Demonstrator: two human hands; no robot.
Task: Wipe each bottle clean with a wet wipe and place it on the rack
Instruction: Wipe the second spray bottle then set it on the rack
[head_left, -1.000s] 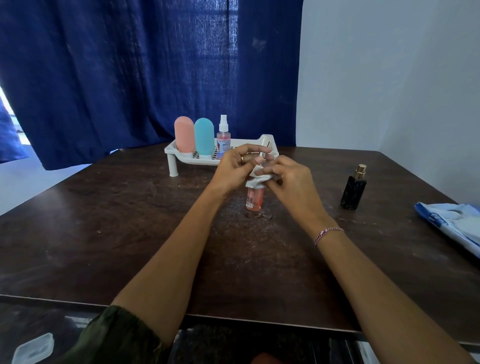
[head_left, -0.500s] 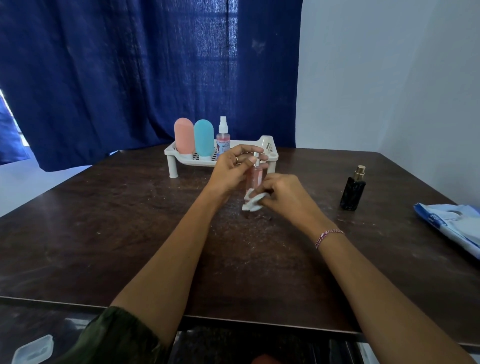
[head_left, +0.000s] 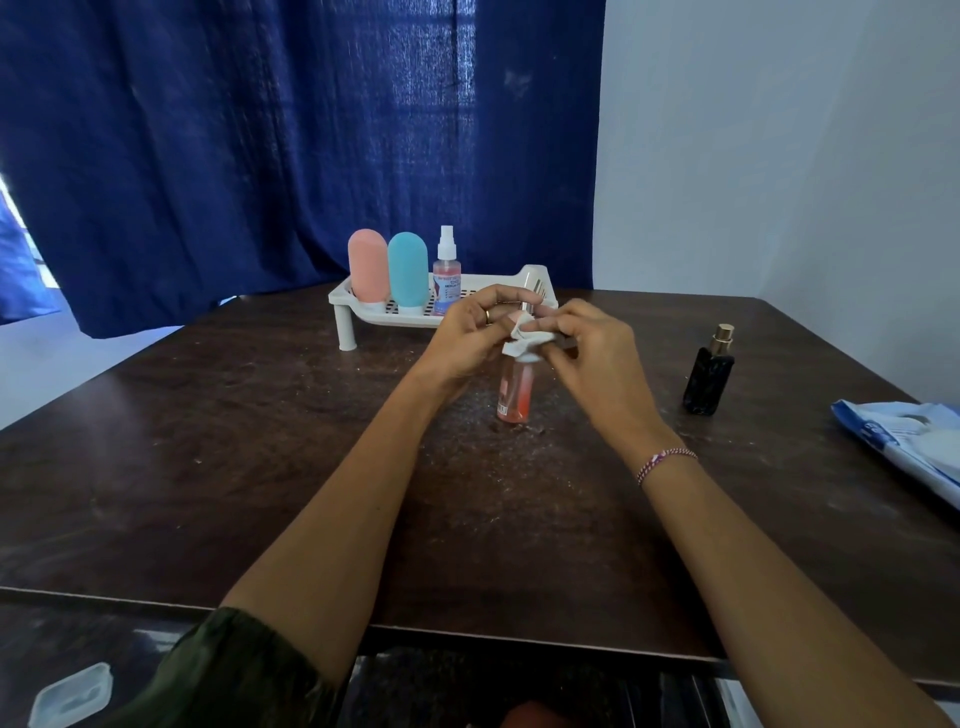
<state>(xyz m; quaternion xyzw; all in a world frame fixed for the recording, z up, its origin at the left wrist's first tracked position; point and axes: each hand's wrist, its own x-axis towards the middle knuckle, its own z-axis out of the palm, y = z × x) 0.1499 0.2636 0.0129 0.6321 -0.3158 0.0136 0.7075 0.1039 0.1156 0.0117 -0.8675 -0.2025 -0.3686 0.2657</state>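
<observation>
- Work is centring on a small bottle (head_left: 514, 392) of pink liquid, standing upright on the desk (head_left: 260, 467) just below both grips. Its base is apparently resting on the wood, and its top is hiding among the fingers.
- The left grip (head_left: 467, 338) is curling round the neck from the left and steadying it. The right grip (head_left: 592, 358) is pinching a crumpled white wipe (head_left: 525, 340) against the cap from the right.
- The step in hand is looking like cleaning the cap and neck. The body below the grips is showing bare, so it is probably needing a pass too.
- To do this well, the left grip should be holding firm while the right is turning the wipe round the neck, then drawing it down to the base without tipping the bottle.
- Opening the wipe to a fresh fold would be helping, as it is bunched small.
- The rack (head_left: 363, 306) is sitting just beyond the left grip, with a pink bottle (head_left: 367, 265), a teal bottle (head_left: 408, 267) and a spray bottle (head_left: 447, 270) standing at its left end. The end nearest the grips is looking free, though the hands are hiding part of it.
- A black bottle (head_left: 709, 374) is standing well to the right of the right grip, not yet on the rack, with a wipe pack (head_left: 904, 441) further right.
</observation>
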